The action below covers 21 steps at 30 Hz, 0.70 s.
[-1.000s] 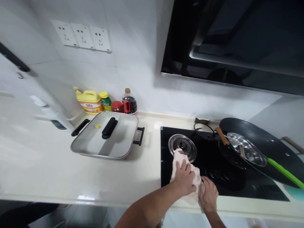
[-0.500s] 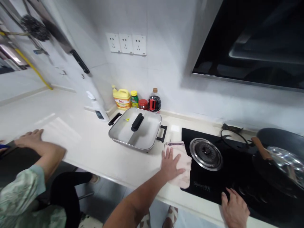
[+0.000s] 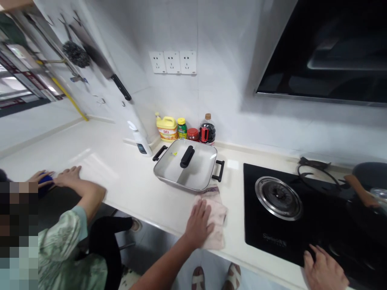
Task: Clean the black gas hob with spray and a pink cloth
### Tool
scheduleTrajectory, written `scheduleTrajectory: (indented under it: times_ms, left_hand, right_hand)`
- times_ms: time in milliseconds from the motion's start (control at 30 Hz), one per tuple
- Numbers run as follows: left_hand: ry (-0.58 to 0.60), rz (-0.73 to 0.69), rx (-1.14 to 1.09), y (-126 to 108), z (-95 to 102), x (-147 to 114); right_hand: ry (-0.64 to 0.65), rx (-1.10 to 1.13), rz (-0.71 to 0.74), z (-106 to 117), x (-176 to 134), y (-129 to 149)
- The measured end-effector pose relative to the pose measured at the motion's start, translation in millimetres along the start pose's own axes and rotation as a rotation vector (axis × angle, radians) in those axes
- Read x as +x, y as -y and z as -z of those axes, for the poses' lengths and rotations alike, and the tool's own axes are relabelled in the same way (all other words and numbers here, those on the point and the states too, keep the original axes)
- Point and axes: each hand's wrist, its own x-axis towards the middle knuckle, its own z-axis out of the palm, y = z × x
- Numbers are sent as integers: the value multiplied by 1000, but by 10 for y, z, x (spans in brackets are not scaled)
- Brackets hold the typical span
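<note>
My left hand (image 3: 198, 223) lies flat on a pale pink cloth (image 3: 215, 235), fingers stretched out and pressing it to the white counter. The cloth sits left of the black cooktop (image 3: 263, 237), apart from it, its far end close to the pan. A square pan (image 3: 161, 179) with a glass lid (image 3: 199, 169) and black handles stands on the counter just beyond. Over the front edge of the cooktop rests my right hand (image 3: 325, 268), empty, its fingers partly spread.
Behind the pan stand a yellow jug (image 3: 167, 131), a green bottle (image 3: 182, 129), a red-lidded jar (image 3: 192, 134) and a dark-liquid bottle (image 3: 208, 131). A spray bottle (image 3: 141, 143) is left. Another person's arm (image 3: 86, 191) leans on the counter. A wok (image 3: 371, 171) sits right.
My left hand has slid the cloth leftward, off the cooktop's edge and onto the white counter. My right hand stays by the cooktop's front edge. The view has shifted left.
</note>
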Motion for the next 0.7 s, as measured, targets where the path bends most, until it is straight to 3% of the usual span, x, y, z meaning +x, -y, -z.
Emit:
scheduleTrajectory:
  times_ms: [67, 167, 200, 300, 400, 533, 700]
  left_hand:
    - [-14, 74, 29, 366, 161, -265]
    - [107, 393, 49, 925, 524, -423]
    - [172, 531, 52, 1110, 655, -413]
    - [193, 725, 84, 1633, 966, -269]
    - [180, 897, 112, 2023, 1083, -94]
    - [143, 989, 128, 2176, 1027, 2]
    - [91, 987, 97, 1832, 908, -159]
  right_hand:
    - [-7, -7, 4, 13, -8, 17]
    - [-23, -19, 29, -1, -19, 9]
    - [-25, -22, 31, -13, -21, -4]
    - [-24, -13, 28, -55, -17, -62]
    - [-20, 16, 38, -68, -4, -100]
    - [-10, 23, 8, -21, 12, -72]
    - [28, -26, 5, 2, -2, -87]
